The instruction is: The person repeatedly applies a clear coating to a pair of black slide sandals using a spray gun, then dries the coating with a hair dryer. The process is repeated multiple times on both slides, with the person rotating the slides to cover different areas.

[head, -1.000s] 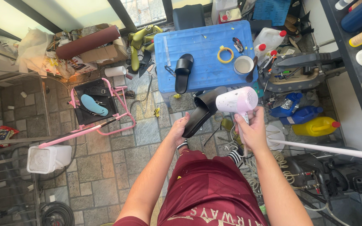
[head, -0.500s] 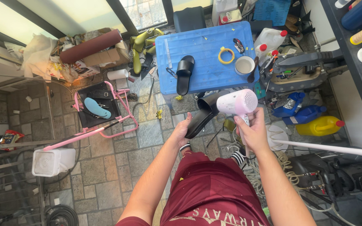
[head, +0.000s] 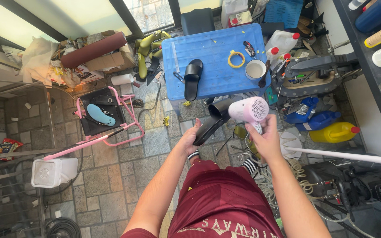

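Blue worktop [head: 217,83] at far centre carries a second black slide sandal [head: 193,78], a yellow tape ring [head: 237,59] and a white cup [head: 255,69]. Pink metal frame [head: 111,115] on the floor at left.

Black slide sandal [head: 211,122] sits mid-frame, above the lap, heel end gripped by the left hand [head: 189,137], fingers wrapped round its edge. Looks light, rubbery, bends a bit; best held at the sole edge, away from the warmed strap.

White hair dryer [head: 248,109] just right of the sandal, nozzle touching or nearly touching the strap end. Right hand [head: 264,140] is closed round its handle. Rigid light plastic, cord trails down; hold by the handle only.
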